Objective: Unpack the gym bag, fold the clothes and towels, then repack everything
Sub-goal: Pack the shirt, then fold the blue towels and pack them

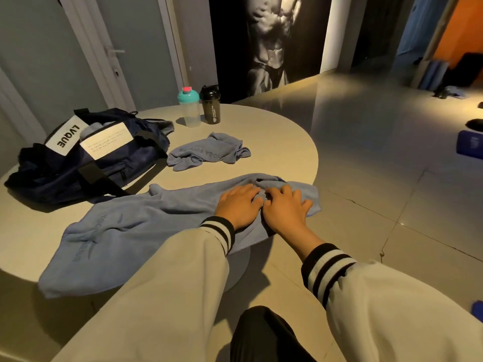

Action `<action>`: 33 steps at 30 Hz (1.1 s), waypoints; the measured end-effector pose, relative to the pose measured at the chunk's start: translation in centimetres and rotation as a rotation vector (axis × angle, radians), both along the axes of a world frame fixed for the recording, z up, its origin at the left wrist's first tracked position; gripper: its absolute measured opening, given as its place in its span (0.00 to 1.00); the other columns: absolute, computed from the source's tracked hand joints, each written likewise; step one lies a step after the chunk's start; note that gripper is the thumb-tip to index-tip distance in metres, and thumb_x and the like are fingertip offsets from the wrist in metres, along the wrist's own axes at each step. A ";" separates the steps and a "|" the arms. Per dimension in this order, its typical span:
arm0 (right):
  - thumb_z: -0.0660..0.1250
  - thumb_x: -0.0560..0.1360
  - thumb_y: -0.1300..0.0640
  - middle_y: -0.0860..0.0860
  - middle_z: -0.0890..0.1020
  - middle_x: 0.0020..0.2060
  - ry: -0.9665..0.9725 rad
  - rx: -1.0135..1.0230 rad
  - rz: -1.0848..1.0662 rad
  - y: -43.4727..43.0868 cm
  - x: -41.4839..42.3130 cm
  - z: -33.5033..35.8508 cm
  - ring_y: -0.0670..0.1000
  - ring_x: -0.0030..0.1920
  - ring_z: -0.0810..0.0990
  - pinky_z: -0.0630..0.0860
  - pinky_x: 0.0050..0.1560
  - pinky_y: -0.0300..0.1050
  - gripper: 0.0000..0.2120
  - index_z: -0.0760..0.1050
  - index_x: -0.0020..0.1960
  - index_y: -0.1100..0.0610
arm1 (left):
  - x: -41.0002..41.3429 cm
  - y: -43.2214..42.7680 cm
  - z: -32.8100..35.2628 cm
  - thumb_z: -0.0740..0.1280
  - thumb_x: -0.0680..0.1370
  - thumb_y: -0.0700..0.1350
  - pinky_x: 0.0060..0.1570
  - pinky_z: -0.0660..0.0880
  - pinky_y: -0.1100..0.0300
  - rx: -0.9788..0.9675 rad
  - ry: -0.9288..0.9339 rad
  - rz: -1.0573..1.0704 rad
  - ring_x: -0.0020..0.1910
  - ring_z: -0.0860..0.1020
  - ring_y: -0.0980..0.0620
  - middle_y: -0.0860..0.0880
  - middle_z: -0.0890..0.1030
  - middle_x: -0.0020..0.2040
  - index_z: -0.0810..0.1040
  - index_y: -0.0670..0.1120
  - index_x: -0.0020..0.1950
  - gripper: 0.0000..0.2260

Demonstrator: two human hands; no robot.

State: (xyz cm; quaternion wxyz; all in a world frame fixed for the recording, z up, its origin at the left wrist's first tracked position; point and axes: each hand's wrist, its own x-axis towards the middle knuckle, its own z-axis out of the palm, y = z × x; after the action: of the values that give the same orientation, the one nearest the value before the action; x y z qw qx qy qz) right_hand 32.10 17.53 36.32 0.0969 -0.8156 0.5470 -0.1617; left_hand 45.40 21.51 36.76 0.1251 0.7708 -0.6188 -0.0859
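A large blue towel (pixel 125 231) lies spread and rumpled across the near side of the round table (pixel 282 142). My left hand (pixel 239 205) and my right hand (pixel 283 207) rest side by side, palms down, on its right end, fingertips bent into the cloth. A smaller blue towel (pixel 209 151) lies crumpled at the table's middle. The navy gym bag (pixel 86 160) sits open at the left, with some blue cloth showing inside.
A clear shaker bottle with a teal lid (pixel 189 107) and a black shaker bottle (pixel 211 105) stand at the table's far edge. Tiled floor stretches to the right, with blue items (pixel 469 145) lying on it. A door (pixel 109 48) is behind the bag.
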 end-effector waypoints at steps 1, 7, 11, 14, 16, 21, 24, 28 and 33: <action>0.54 0.80 0.49 0.52 0.72 0.62 0.004 0.015 -0.013 -0.3 -0.3 0.0 0.58 0.62 0.67 0.59 0.57 0.56 0.17 0.72 0.66 0.46 | 0.1 -0.5 -0.1 0.51 0.84 0.59 0.78 0.52 0.45 0.059 -0.031 0.041 0.80 0.56 0.49 0.52 0.57 0.82 0.59 0.54 0.81 0.26; 0.54 0.79 0.46 0.54 0.69 0.63 -0.088 0.023 -0.064 -1.0 -0.1 -0.3 0.58 0.64 0.63 0.59 0.64 0.60 0.16 0.73 0.62 0.48 | -0.6 -2.4 0.5 0.56 0.81 0.56 0.78 0.48 0.43 0.024 -0.032 0.180 0.79 0.57 0.44 0.48 0.61 0.80 0.62 0.55 0.79 0.26; 0.55 0.80 0.48 0.54 0.66 0.69 -0.196 0.046 -0.012 -1.9 -0.4 -0.8 0.56 0.73 0.57 0.53 0.73 0.61 0.18 0.73 0.66 0.48 | -0.1 -3.8 0.1 0.59 0.81 0.43 0.75 0.61 0.49 -0.186 0.167 -0.035 0.74 0.65 0.47 0.49 0.71 0.74 0.74 0.50 0.72 0.19; 0.56 0.79 0.51 0.53 0.71 0.64 -0.206 0.042 0.002 -3.1 -0.9 -0.6 0.57 0.68 0.65 0.59 0.71 0.61 0.14 0.74 0.61 0.50 | 0.0 -5.2 0.0 0.56 0.84 0.47 0.74 0.63 0.48 -0.064 0.203 -0.058 0.75 0.66 0.46 0.49 0.70 0.76 0.68 0.52 0.77 0.20; 0.54 0.81 0.50 0.54 0.73 0.60 -0.186 0.008 -0.019 -3.9 -1.1 -0.3 0.57 0.62 0.67 0.64 0.67 0.57 0.13 0.74 0.58 0.52 | -0.3 -6.2 0.4 0.52 0.85 0.53 0.75 0.60 0.45 0.001 0.077 -0.040 0.76 0.62 0.44 0.50 0.66 0.78 0.65 0.54 0.78 0.21; 0.52 0.82 0.48 0.54 0.73 0.59 -0.111 -0.018 -0.042 -4.9 -0.6 -0.5 0.56 0.58 0.67 0.65 0.62 0.54 0.15 0.72 0.61 0.53 | -0.5 -8.3 0.8 0.48 0.86 0.54 0.77 0.53 0.44 0.111 -0.045 0.001 0.78 0.57 0.44 0.52 0.59 0.81 0.59 0.55 0.81 0.23; 0.53 0.82 0.51 0.55 0.69 0.65 -0.152 -0.003 -0.027 -4.8 -0.2 -1.5 0.58 0.68 0.63 0.55 0.74 0.61 0.13 0.70 0.63 0.50 | -0.8 -9.0 0.3 0.46 0.86 0.54 0.78 0.44 0.43 0.159 -0.048 0.045 0.81 0.49 0.47 0.52 0.50 0.83 0.51 0.55 0.83 0.24; 0.51 0.85 0.51 0.54 0.52 0.80 -0.178 0.023 0.007 -5.0 -0.3 -1.8 0.57 0.80 0.42 0.37 0.75 0.64 0.19 0.61 0.75 0.45 | -0.6 -9.2 -0.5 0.49 0.85 0.56 0.78 0.39 0.44 0.054 -0.045 0.083 0.82 0.40 0.48 0.50 0.40 0.83 0.42 0.54 0.83 0.28; 0.54 0.84 0.51 0.53 0.60 0.75 -0.189 0.030 0.004 -4.6 -0.6 -1.8 0.55 0.78 0.51 0.37 0.75 0.64 0.19 0.62 0.75 0.44 | -0.1 -8.8 -0.8 0.54 0.84 0.57 0.77 0.37 0.44 -0.095 -0.049 0.184 0.82 0.42 0.46 0.47 0.44 0.83 0.46 0.55 0.83 0.30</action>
State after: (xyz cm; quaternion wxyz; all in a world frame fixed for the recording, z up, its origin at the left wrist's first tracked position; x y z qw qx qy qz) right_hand 31.49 12.90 34.51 0.1603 -0.7964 0.5361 -0.2295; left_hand 45.30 12.67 36.00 0.1535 0.8193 -0.5518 -0.0258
